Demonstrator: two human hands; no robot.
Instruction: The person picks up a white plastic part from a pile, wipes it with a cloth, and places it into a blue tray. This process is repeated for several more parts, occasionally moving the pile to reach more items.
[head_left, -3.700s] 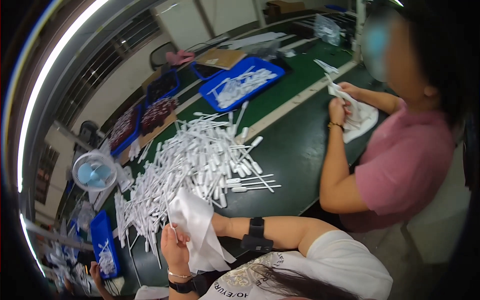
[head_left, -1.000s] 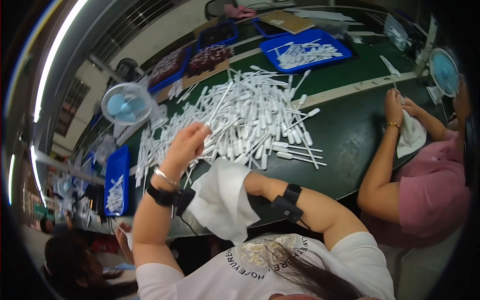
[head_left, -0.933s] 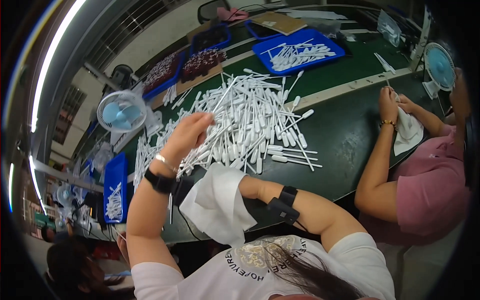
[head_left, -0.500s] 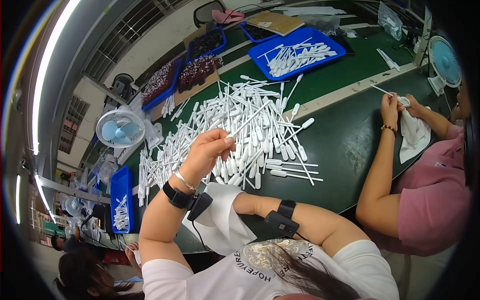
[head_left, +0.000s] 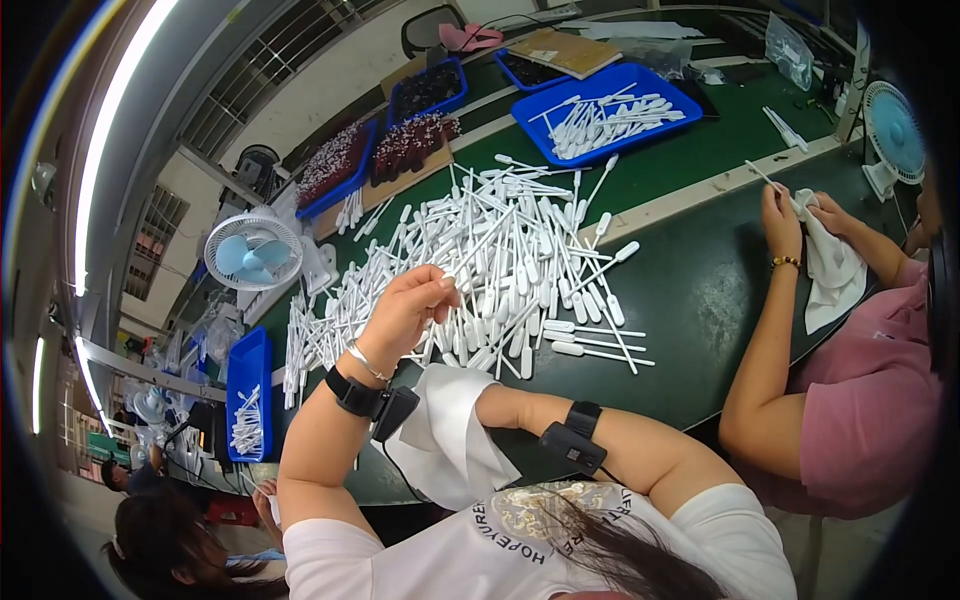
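In a pinch between thumb and fingertips, my left hand holds a thin white plastic stick over the front of a big loose heap of such sticks, each with a flat oval end. Its far end overlaps the heap, so its full length is hard to make out. My right hand reaches into a white cloth close to my body. The cloth covers its fingers, so their grip is hidden. Both forearms wear black strapped devices.
Beyond the heap stands a blue tray of white sticks; another blue tray stands at left. Dark red and white small parts fill a tray at the back left. A co-worker at right handles a cloth. Fans stand on both sides.
The whole view has shifted slightly. My left hand has drawn a little toward me and its stick now points more steeply away. My right hand stays in the cloth.
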